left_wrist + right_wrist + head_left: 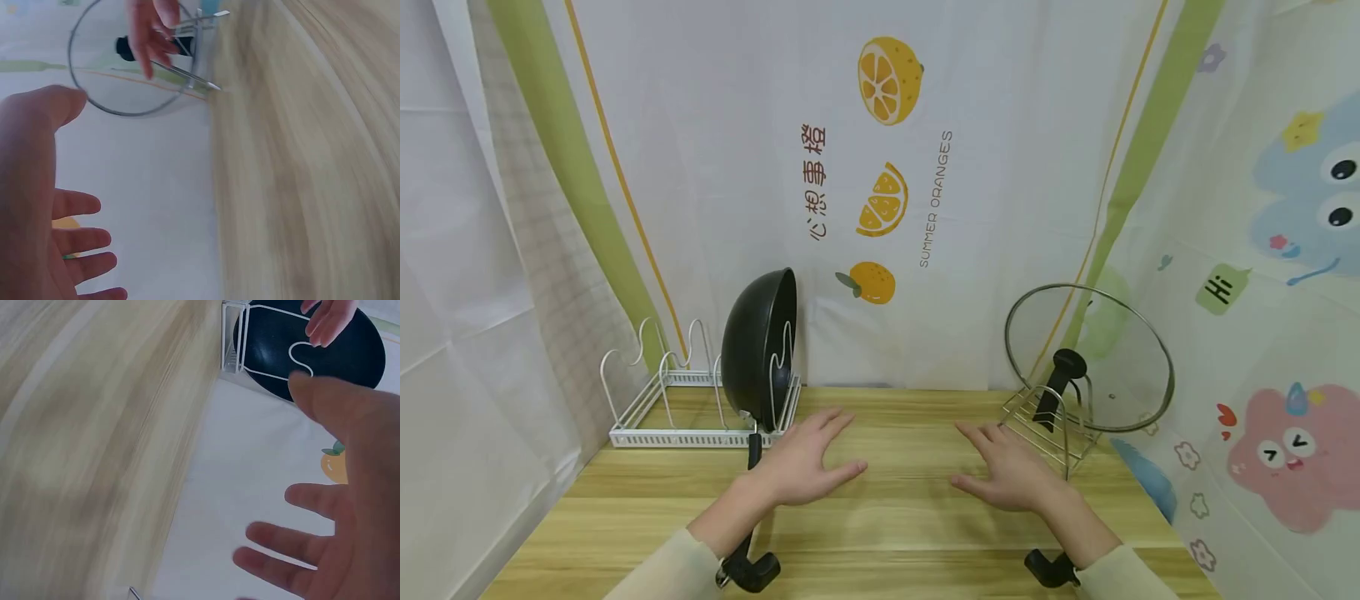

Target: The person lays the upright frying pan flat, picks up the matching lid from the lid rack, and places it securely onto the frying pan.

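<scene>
Pale sleeves [662,575] reach in over a wooden bench [895,525], the left hand [805,462] and right hand [1011,471] well apart, each grip spread with thumb clear of the fingers. At left, a black pan [748,350] stands on edge in a white rack [670,439], hollow facing right, its handle [755,450] running toward the camera beneath the left arm. Beyond the right hand, a glass lid [1112,358] stands tilted in a wire stand [1066,450], its black knob [1067,363] slanting down leftward.
</scene>
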Available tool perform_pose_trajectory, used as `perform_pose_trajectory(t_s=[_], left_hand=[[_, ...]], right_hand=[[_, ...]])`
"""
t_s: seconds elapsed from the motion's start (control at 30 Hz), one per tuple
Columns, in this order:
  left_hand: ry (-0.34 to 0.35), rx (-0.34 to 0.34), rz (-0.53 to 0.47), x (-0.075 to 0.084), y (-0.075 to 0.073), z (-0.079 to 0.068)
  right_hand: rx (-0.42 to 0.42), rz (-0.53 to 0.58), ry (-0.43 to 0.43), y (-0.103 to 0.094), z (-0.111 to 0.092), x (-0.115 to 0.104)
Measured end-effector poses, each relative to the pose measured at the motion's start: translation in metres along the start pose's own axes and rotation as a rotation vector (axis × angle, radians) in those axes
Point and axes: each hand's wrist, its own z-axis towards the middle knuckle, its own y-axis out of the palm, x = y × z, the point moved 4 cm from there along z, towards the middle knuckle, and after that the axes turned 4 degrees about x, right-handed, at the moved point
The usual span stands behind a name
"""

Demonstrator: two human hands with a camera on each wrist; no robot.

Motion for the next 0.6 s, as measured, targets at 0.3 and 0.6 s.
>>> perform_pose_trajectory(t_s=[0.3, 0.6], left_hand=[[-0.033, 0.103, -0.127, 0.006, -0.019, -0.011], [-0.044, 0.241, -0.314, 0.004, -0.044, -0.037]], right_hand=[[0.064, 0.163, 0.068, 0.002, -0.001, 0.001], [0.082, 0.459, 0.039, 0.008, -0.001, -0.01]])
